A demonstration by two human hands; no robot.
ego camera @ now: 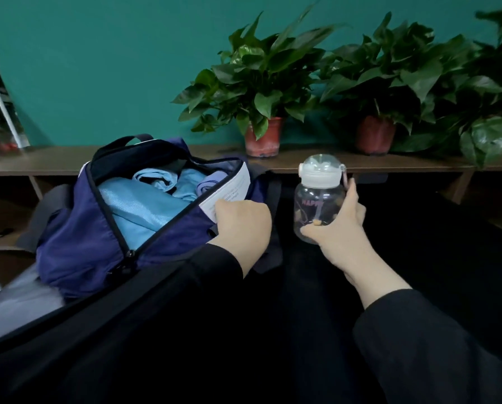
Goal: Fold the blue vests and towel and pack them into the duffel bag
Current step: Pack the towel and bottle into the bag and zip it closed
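Gripping the near rim of the open bag [78, 246], the left hand [242, 225] has its fingers curled over the edge. Blue vests [145, 208] lie inside the bag. The right hand [341, 225] holds a clear bottle [319, 199] upright beside the bag.

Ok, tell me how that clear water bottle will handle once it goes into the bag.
The clear water bottle looks empty, so it is probably light. Its squat rounded plastic body looks rigid and smooth, perhaps slippery, though the right hand wraps it easily. Laid on the soft folded blue fabric in the duffel bag, it may roll or tip.
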